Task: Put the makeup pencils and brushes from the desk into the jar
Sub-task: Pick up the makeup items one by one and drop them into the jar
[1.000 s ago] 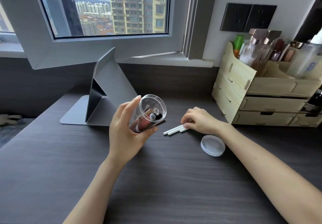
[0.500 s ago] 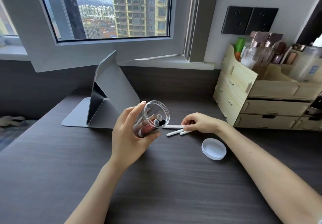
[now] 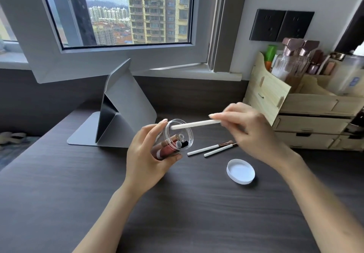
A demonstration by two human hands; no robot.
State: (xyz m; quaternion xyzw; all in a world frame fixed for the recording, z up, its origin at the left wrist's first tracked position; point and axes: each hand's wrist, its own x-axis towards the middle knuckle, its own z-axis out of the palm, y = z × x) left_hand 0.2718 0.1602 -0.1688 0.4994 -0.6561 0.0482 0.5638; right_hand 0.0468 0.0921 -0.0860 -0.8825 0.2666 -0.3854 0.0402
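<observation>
At the tilted jar (image 3: pixel 178 137) mouth, white brush (image 3: pixel 194 124) in right hand (image 3: pixel 254 132).

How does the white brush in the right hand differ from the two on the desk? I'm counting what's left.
The held brush is lifted in the right hand, its end over the jar mouth; the two desk brushes lie flat, untouched. Their bristles show; its bristle end is hidden. All have white handles.

Dark wood-grain desk (image 3: pixel 197 213); open window (image 3: pixel 122 12) far left, daylight; black wall sockets (image 3: pixel 281 25) far right; wooden drawer organiser (image 3: pixel 307 114) right.
</observation>
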